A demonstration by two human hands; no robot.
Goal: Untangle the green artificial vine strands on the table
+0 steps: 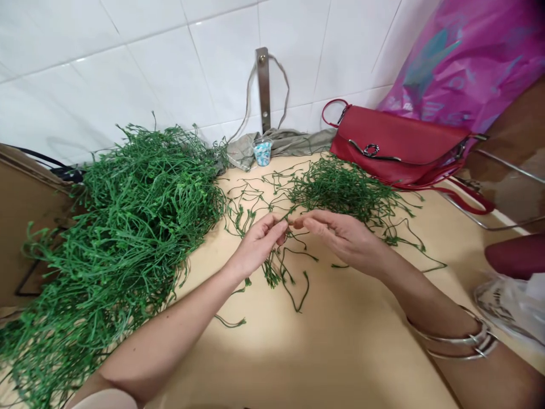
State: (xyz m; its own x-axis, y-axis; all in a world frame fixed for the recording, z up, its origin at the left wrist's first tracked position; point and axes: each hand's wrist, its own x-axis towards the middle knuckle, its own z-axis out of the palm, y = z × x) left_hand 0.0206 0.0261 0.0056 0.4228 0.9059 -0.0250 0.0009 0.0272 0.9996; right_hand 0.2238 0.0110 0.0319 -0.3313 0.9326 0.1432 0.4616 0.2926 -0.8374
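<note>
My left hand (259, 241) is closed in a pinch on a thin green plastic stem (289, 213), whose small tip pokes up beyond the fingers. My right hand (347, 241) reaches in from the right, its fingers loosely stretched and its fingertips close to those of the left hand. I see nothing gripped in it. Under and around both hands lie loose green stems (298, 304) with small budded ends. A large heap of the same stems (140, 204) fills the left side. Behind my right hand is a smaller pile (340, 184).
A red handbag (400, 142) stands at the back right, before a purple plastic bag (477, 62). A small blue-and-white cup (262, 152) sits near the tiled wall beside a grey cloth (298, 141). Cardboard (34, 227) borders the left; clear plastic (511, 307) lies right.
</note>
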